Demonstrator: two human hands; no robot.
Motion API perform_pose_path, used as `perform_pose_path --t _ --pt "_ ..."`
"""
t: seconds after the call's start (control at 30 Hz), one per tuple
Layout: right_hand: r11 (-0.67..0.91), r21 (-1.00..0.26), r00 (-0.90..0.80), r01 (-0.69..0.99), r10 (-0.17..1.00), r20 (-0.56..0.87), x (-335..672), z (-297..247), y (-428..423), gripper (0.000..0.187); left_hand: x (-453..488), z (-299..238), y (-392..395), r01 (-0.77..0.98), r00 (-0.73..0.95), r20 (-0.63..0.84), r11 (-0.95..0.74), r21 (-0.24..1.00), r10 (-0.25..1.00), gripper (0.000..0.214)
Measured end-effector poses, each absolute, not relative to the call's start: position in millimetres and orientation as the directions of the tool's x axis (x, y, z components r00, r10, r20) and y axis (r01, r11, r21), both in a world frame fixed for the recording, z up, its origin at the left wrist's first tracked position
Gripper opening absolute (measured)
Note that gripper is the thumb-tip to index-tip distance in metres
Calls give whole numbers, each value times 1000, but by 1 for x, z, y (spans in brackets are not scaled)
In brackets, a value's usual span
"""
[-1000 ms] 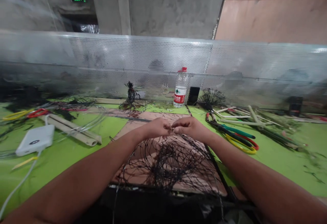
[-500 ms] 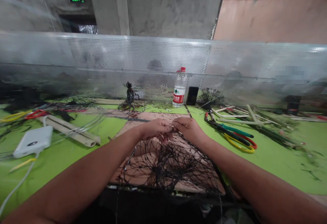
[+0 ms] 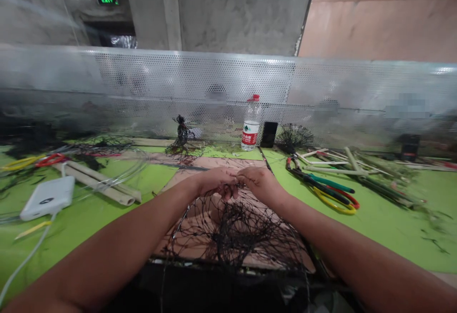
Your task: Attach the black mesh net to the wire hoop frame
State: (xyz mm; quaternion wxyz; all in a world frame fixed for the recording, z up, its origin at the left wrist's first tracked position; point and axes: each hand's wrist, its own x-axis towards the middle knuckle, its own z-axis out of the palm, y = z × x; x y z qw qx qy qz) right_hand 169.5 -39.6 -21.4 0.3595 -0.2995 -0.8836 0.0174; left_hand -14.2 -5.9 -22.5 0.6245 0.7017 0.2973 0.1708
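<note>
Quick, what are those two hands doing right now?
Left hand: closed, holding the black netting.
Right hand: closed, pinching the black netting.

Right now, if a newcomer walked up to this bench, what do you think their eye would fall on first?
Most likely the tangle of black netting lying on the brown board at the centre, with the left hand and right hand meeting at its upper edge. Next comes the bright green work surface on both sides. Behind it all, a perforated metal screen runs across, with a red-capped water bottle standing before it.
</note>
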Motion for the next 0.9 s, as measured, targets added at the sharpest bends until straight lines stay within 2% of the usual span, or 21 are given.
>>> perform_pose_path --t 0.13,0.27,0.43,0.5,0.57,0.7,0.77,0.9 --pt "803 -55 -632 594 508 585 165 -21 -43 21 -11 -23 -7 234 738 -123 -81 969 663 32" --pt "788 152 -756 597 489 435 159 -12 -51 22 -11 -25 -4 276 721 -140 -96 956 679 23" --pt "818 208 -814 536 436 383 156 -8 -55 21 -12 -29 1 233 751 -194 22 972 631 11" --pt "823 177 -798 540 434 417 156 -11 -51 20 -12 -30 2 240 749 -214 44 970 627 9" --pt "834 87 -758 544 444 478 157 -14 -46 20 -11 -30 2 246 740 -212 36 969 638 12" --pt "809 -289 -542 512 565 622 162 -14 -38 27 -16 -19 -1 234 734 -142 -50 971 664 28" --pt "749 -420 -426 512 646 633 164 -12 -36 31 -20 -12 -3 209 757 -116 -70 975 643 37" --pt "674 -499 -336 545 720 606 168 -9 -37 31 -26 -6 -6 298 750 -115 -177 938 651 39"
